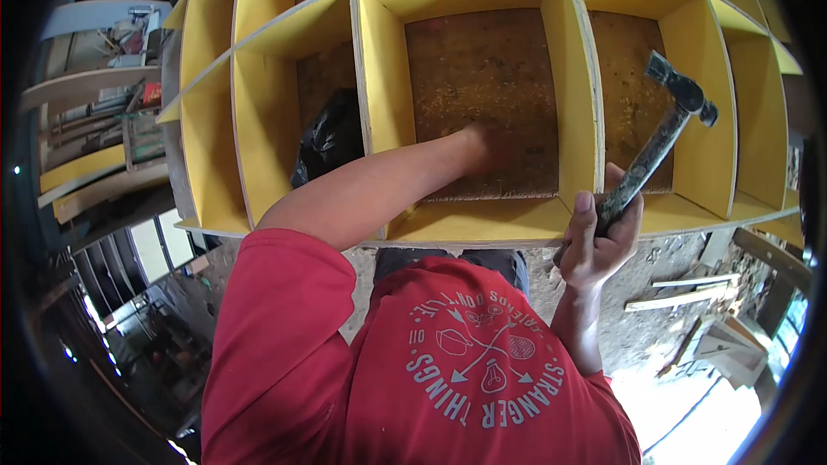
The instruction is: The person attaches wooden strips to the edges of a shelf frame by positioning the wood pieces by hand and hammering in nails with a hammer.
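Note:
My right hand (599, 237) is closed round the dark handle of a claw hammer (668, 125), whose metal head points up and to the right over the shelf unit. My left hand (482, 142) reaches into the middle compartment of a yellow wooden shelf unit (573, 77) and rests against its brown back panel (482, 69). The fingers are blurred and I cannot tell whether they hold anything. My red shirt fills the lower part of the view.
A black plastic bag (332, 138) lies in the compartment to the left. Loose wooden strips (685, 293) lie on the dusty floor at the right. Shelves with tools and clutter (112, 95) stand at the far left.

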Action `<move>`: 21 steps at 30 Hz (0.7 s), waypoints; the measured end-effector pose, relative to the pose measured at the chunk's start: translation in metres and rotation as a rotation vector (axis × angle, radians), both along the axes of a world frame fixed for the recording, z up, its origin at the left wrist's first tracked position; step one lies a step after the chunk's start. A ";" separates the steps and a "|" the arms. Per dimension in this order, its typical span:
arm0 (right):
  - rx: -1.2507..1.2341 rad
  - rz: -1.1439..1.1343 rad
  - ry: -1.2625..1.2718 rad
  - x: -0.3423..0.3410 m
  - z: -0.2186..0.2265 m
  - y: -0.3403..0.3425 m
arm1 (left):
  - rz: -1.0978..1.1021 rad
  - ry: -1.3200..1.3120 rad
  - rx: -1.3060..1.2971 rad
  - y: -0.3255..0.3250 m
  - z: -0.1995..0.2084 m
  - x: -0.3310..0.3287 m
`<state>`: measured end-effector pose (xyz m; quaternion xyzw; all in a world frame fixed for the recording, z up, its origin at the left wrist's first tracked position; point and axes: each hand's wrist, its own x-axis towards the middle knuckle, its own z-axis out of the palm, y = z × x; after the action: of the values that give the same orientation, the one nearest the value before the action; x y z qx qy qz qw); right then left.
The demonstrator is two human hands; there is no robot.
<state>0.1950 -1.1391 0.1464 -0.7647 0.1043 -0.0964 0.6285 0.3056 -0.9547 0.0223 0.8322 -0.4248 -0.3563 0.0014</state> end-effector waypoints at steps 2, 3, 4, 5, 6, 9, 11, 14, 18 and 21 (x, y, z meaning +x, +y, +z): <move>-0.005 0.028 -0.001 0.000 -0.004 0.000 | 0.001 0.070 0.063 -0.001 0.001 0.000; -0.015 0.034 0.013 0.001 0.000 0.003 | -0.071 0.014 0.052 -0.001 -0.001 -0.001; -0.021 0.060 0.013 0.001 0.001 0.005 | -0.140 -0.043 0.043 0.000 -0.002 -0.003; -0.009 0.058 0.016 0.002 0.002 0.006 | -0.111 -0.043 0.039 0.000 -0.003 -0.005; 0.004 0.052 0.018 0.002 0.002 0.007 | 0.064 -0.037 -0.026 -0.001 0.002 -0.006; -0.012 0.077 -0.008 0.003 -0.003 0.009 | 0.229 0.087 -0.055 0.009 0.065 0.013; -0.050 0.064 -0.027 0.004 -0.009 0.008 | 0.337 -0.030 -0.222 0.041 0.122 0.011; 0.020 0.043 0.025 0.005 -0.006 0.011 | 0.650 -0.240 -0.773 0.118 0.164 -0.031; 0.021 0.054 0.024 0.007 -0.005 0.017 | 1.164 -0.370 -0.944 0.210 0.171 -0.121; 0.042 0.095 0.032 0.008 -0.011 0.009 | 1.415 -0.476 -0.652 0.250 0.136 -0.187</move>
<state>0.2026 -1.1299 0.1351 -0.7569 0.0798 -0.0520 0.6465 0.1187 -0.7043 0.1584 0.9147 0.1304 0.0568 0.3782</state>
